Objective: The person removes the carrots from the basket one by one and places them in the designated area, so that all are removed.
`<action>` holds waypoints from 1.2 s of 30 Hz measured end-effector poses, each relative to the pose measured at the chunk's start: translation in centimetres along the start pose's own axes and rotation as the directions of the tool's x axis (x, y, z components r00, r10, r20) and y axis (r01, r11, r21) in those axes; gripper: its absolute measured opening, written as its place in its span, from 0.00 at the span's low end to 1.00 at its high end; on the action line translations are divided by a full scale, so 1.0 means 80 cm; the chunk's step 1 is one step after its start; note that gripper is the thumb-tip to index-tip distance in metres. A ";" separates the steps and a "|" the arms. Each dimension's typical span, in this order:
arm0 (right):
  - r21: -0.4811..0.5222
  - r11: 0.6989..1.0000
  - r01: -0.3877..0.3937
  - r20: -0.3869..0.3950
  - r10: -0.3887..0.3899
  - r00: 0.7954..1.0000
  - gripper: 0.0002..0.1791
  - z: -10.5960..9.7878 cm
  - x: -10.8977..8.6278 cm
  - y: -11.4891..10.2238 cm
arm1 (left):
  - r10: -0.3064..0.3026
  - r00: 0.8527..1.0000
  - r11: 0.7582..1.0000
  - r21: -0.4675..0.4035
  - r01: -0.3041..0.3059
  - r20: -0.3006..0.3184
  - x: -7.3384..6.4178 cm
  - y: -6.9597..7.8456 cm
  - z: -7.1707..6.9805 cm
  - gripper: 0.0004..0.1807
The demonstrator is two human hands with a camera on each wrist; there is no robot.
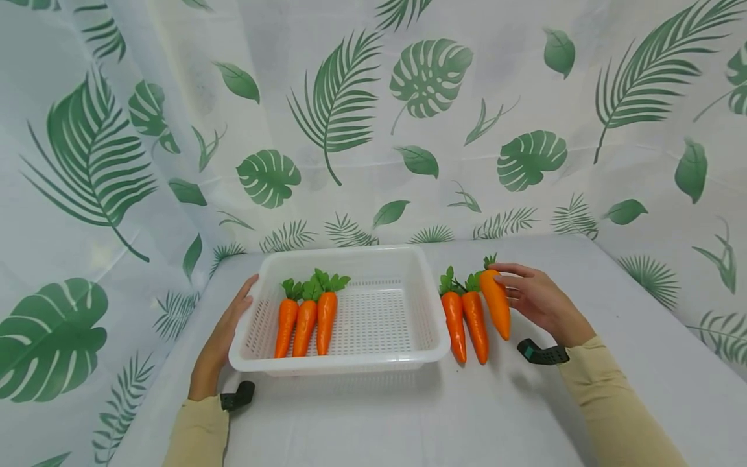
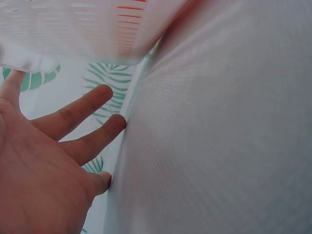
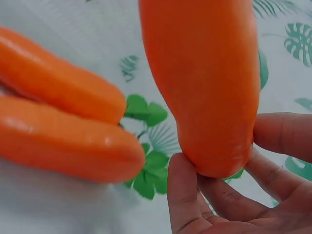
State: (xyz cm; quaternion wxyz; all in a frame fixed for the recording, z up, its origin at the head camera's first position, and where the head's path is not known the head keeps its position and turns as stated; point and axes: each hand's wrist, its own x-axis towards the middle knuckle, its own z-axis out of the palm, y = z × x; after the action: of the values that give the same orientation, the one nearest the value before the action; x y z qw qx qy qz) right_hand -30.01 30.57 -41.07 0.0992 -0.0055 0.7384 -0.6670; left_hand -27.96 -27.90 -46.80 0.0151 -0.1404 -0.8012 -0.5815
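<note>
Carrot (image 1: 496, 308) (smooth, tapered) in right grip (image 1: 541, 299)

Glossy, smooth orange skins that look like molded plastic catch the light on three carrots (image 1: 305, 327) inside a white plastic basket (image 1: 350, 363), its rim smooth and shiny, its floor and walls perforated. Two matching carrots (image 1: 453, 324) outside show the same polished finish, as does the raised carrot (image 1: 496, 305) at right, which has a softer sheen up close. White cloth of fine weave, matt, covers the tabletop (image 1: 362, 421); smooth, leaf-printed cloth forms the backdrop (image 1: 467, 65). Beige sleeves (image 1: 618, 408) are matt fabric.
</note>
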 end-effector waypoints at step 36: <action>-0.176 0.984 -0.040 -0.071 0.027 0.997 0.32 -0.002 0.016 0.049 | -0.010 1.000 1.000 -0.013 0.010 0.004 0.000 -0.001 0.000 0.34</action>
State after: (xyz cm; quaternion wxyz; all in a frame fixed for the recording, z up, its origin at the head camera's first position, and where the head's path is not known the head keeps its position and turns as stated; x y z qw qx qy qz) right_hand -30.84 30.98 -45.14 0.0841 0.0211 0.7976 -0.5969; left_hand -27.96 -27.91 -46.87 0.0094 -0.1378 -0.7981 -0.5864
